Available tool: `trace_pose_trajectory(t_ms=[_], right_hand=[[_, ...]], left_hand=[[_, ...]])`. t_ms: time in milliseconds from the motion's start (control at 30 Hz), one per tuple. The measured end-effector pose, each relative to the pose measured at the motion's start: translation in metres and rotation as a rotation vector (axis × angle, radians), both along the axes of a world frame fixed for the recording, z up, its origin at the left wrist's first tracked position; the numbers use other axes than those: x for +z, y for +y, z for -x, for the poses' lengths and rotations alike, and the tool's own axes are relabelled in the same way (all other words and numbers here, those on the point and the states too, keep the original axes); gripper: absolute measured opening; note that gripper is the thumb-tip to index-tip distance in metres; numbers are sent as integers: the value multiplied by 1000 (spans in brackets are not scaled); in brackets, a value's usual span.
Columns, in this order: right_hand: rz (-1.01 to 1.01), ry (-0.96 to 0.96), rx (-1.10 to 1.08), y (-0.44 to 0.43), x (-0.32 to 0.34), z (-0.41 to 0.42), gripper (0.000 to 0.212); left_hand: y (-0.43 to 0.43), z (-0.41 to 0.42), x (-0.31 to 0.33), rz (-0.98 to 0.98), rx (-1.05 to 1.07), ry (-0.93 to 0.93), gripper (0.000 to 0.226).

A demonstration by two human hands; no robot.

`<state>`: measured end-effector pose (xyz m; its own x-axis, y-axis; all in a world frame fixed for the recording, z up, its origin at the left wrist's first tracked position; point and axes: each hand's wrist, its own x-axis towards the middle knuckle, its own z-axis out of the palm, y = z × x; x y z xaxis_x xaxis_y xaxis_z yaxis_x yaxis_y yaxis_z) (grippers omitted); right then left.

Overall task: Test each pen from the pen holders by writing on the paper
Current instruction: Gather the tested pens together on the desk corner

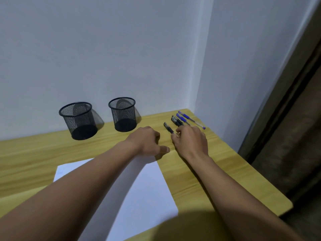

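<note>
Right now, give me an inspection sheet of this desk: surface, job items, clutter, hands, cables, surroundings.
Surface: wooden table, light grain.
Job's things: left mesh holder and right mesh holder by the wall, both apparently empty; white paper near the person; blue pens, black pens and lone black pen lying far right.
Clutter: nothing seen.
Hands: left hand curled, by the paper's far corner; right hand has fingertips at the lone black pen, grip unclear.
Cables: nothing seen.
Surroundings: white walls; dark surface at right.

Wooden desk, white corner walls.
</note>
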<state>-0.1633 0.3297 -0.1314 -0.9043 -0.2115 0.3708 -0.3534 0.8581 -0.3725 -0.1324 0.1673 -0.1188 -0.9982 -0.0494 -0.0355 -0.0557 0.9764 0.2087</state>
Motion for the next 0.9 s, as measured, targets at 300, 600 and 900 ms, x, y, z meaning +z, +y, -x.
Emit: trace_pose_trajectory(t_ms=[300, 600, 900], right_hand=[[171, -22, 8, 27, 19, 3, 31], [118, -174, 109, 71, 28, 58, 39], [42, -311, 253, 68, 20, 110, 52]], left_hand=[[6, -2, 8, -72, 86, -31, 70], [55, 13, -2, -132, 407, 233, 44], [90, 50, 1, -224, 548, 242, 66]])
